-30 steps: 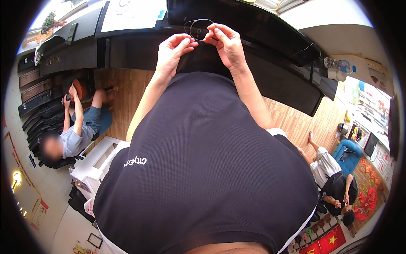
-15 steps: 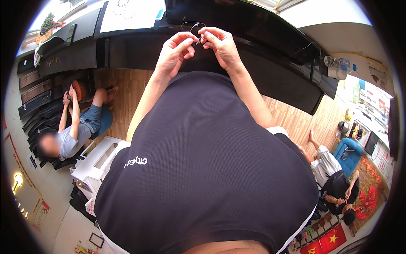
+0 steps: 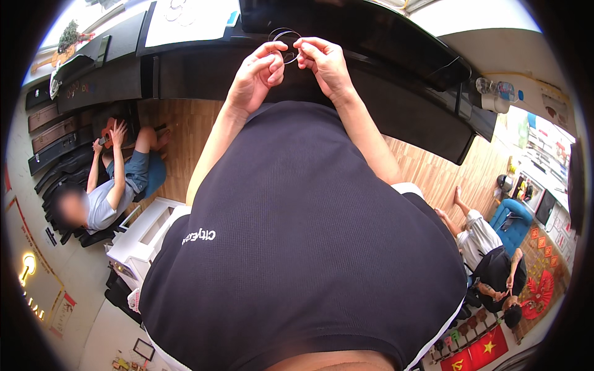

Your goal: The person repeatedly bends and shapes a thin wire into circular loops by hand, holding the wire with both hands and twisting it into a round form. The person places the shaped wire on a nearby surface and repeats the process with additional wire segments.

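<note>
In the head view, the coil sits right of the paper, the right hand pinching it; whether the left hand's fingertips grip or merely touch is unclear. A loose pinch could let the springy loops uncoil. Black furniture right of the paper might catch loops; roomier space seems to lie over the floor below the paper.

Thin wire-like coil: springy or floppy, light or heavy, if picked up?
The thin wire-like coil is probably springy: its loops hold a round curve. Likely light, since the strand looks very thin. It may snag on itself, as the loops overlap.
</note>
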Available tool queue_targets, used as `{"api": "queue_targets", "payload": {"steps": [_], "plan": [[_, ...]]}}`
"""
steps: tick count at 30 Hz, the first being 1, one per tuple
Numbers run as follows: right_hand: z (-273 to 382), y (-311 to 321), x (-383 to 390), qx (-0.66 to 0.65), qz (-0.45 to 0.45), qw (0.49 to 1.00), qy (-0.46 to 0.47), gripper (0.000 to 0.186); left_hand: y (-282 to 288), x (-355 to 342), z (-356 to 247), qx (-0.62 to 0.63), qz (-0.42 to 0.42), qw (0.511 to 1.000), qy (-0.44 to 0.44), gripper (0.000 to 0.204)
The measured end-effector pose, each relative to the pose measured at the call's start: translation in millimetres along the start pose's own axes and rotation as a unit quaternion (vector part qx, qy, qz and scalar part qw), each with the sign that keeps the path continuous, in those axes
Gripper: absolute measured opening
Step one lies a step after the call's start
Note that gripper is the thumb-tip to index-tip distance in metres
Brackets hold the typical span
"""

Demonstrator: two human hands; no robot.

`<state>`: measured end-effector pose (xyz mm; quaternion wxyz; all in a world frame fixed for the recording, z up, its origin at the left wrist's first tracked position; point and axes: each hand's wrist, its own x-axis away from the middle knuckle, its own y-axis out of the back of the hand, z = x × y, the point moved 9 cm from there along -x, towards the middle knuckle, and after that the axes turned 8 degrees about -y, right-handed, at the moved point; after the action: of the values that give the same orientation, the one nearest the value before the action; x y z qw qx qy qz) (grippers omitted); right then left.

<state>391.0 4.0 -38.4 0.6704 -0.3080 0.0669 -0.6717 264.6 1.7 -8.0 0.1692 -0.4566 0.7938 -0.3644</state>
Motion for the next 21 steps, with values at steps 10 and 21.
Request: {"api": "queue_targets", "payload": {"steps": [10, 21], "plan": [[6.5, 3.0, 2.3, 0.007, -0.014, 0.999, 0.029, 0.015, 23.2, -0.1, 5.4, -0.126, -0.082, 0.988, -0.025, 0.023], [7.8, 10.3, -0.2, -0.024, -0.032, 0.998, 0.041, 0.016, 31.4, 4.1, 1.5, -0.147, -0.139, 0.979, -0.021, 0.032]]}}
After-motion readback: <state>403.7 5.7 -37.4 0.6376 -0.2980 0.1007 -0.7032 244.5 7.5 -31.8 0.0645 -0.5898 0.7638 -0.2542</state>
